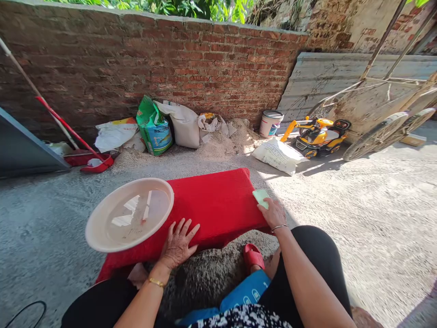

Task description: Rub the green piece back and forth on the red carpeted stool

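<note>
A low bench or table draped in red cloth (215, 200) stands before my knees. My left hand (177, 243) lies on the cloth's near edge, palm down with fingers spread, holding nothing. At the right end, my right hand (273, 214) is closed around a pale green rectangular bar (261, 198), which rests at or just above the cloth's edge; I cannot tell whether it touches. A wide off-white basin (97, 228) of water sits on the left end, near my left hand. Bright reflections cover part of its water.
Sacks (186, 125) and a green-blue bag (157, 132) lean on the brick wall (211, 68). A red dustpan (99, 166) lies left. Right stand a white bucket (271, 123), a flat white sack (278, 155), a yellow toy excavator (321, 136) and a wheeled cart (378, 132).
</note>
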The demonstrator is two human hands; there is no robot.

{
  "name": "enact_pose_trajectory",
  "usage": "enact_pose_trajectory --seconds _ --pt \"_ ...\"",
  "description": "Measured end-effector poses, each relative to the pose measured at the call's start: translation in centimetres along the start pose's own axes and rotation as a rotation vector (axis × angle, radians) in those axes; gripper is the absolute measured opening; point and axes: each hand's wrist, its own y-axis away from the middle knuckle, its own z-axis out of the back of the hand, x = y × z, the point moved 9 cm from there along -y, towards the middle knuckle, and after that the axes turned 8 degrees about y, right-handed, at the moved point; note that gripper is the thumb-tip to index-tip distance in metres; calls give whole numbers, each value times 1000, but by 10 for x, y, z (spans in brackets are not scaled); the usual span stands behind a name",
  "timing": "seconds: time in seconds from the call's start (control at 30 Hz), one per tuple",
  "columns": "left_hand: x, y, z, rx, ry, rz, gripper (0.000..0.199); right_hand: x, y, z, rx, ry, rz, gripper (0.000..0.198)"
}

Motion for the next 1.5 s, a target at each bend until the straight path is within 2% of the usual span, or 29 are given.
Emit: enact_pose_trajectory --seconds 0.07,0.13,0.2,0.33,0.4,0.5,0.6,0.8,0.87,0.93,1.03,1.17,1.27,1.37,1.43,1.5 --pt "0 0 0 -2 1 0 58 -24 -5 5 -8 -4 -99 46" --pt "0 1 0 -1 -6 2 58 -24 -5 8 -34 -33 -103 46" --pt "0 1 0 1 -15 2 58 -1 -2 7 -60 -66 -12 43" --pt "-1 0 3 -6 -28 2 57 78 18 -1 -79 -96 274 38" --pt "-2 0 5 -15 -36 1 56 109 28 -5 -79 -94 377 37" --pt "-2 0 6 -24 -45 0 55 121 31 -9 -65 -84 409 36" --pt "-3 0 5 -26 -45 1 55 90 18 -7 -41 -67 311 36" --pt "-1 0 2 -19 -37 -10 56 -18 -9 7 -8 -30 -78 43" --pt "0 0 1 -6 -30 4 57 -30 -10 12 -16 -49 -127 45" --pt "0 0 -1 21 -17 22 58 -18 -9 13 -37 -93 -73 44" --pt "-4 5 -5 72 17 61 61 41 5 9 -82 -180 158 40" --pt "-6 24 -5 87 10 198 67 147 65 -3 -108 -217 618 36" --pt "-4 45 1 112 -23 275 67 194 111 -9 -120 -184 868 35" --pt "13 68 16 118 -56 397 61 196 114 -18 -88 -113 906 32" --pt "28 80 28 107 -77 488 55 174 89 -24 -31 -70 815 32" --pt "38 87 36 105 -80 548 49 141 57 -28 30 -38 657 36"
